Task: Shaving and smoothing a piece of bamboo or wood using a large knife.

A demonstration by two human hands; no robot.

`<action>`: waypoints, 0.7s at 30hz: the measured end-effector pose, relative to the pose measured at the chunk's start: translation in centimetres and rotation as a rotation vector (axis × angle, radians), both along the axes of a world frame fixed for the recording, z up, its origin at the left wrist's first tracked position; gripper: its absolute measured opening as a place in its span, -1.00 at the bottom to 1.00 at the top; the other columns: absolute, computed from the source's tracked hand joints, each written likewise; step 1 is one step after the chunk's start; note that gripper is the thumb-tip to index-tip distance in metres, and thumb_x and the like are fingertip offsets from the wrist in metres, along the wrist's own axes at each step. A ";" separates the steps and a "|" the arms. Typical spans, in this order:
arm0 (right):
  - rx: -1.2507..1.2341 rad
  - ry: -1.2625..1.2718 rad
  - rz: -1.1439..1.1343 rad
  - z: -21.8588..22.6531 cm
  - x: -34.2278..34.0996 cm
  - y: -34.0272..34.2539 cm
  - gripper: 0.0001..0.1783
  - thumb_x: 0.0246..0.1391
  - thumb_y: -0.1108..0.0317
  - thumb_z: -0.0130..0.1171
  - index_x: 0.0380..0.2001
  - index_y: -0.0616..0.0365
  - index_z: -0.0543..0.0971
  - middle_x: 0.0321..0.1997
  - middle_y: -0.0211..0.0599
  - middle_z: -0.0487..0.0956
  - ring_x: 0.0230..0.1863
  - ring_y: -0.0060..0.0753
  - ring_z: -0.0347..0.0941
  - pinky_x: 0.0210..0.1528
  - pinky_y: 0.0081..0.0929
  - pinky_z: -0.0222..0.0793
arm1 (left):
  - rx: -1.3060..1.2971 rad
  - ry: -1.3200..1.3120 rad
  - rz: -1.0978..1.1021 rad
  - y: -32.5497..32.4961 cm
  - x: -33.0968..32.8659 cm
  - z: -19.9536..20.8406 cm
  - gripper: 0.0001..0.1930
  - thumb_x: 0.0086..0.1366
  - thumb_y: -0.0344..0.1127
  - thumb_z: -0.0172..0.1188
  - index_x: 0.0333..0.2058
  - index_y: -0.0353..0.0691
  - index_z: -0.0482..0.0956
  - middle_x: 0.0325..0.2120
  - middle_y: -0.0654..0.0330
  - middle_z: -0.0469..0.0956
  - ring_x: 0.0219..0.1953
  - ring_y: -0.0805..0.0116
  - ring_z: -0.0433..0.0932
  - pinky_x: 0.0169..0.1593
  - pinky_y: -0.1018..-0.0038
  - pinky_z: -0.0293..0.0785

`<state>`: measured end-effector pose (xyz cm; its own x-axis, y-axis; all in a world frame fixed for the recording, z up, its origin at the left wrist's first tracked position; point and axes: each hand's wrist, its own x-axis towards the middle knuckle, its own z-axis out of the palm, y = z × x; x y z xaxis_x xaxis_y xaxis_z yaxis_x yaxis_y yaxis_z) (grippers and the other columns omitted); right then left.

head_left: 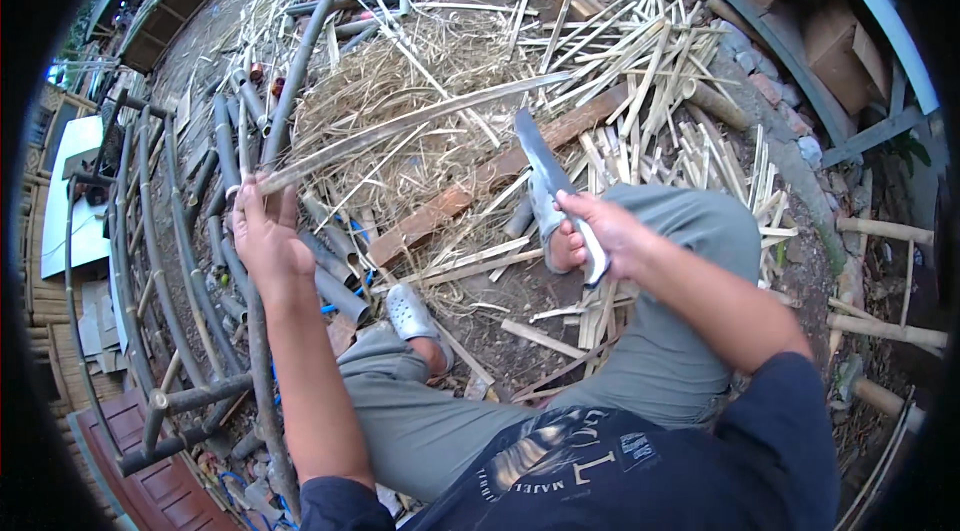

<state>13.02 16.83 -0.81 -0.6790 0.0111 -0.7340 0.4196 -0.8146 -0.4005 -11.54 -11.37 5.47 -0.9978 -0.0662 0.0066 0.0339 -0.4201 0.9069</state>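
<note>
My left hand (272, 243) is raised at the left, its fingers closed round the near end of a long bamboo strip (420, 122). From there the strip slants up and away to the right, its far end above the debris. In my right hand (622, 236), over my right knee, is a large knife (541, 159) with a pale and dark handle. Its broad grey blade points forward and slightly left, apart from the strip. Below both lies a reddish-brown wooden plank (425, 223) on the ground.
Split bamboo sticks (650, 61) lie heaped at the far right, with thin shavings (350, 111) left of them. Bamboo poles and a pole frame (165, 241) stand at the left. Cardboard boxes (845, 51) sit at the upper right. My shoe (415, 316) rests near the plank.
</note>
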 end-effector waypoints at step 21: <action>0.450 0.412 0.409 3.1 1.4 -3.9 -0.68 0.26 0.26 0.06 -0.06 0.16 0.25 -0.55 -0.42 0.37 -0.70 -0.62 0.31 -0.69 -0.60 0.30 | 0.224 -0.359 -0.076 4.8 2.2 -3.5 -0.82 0.40 -0.34 0.01 -0.10 -0.28 0.38 -0.19 0.10 0.50 -0.13 0.27 0.52 0.09 0.21 0.52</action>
<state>14.41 12.90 2.25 -0.9133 -0.0620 -0.4025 0.3980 -0.3449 -0.8500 -9.33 -6.56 1.93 -0.9361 0.0476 -0.3486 -0.3065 -0.5966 0.7417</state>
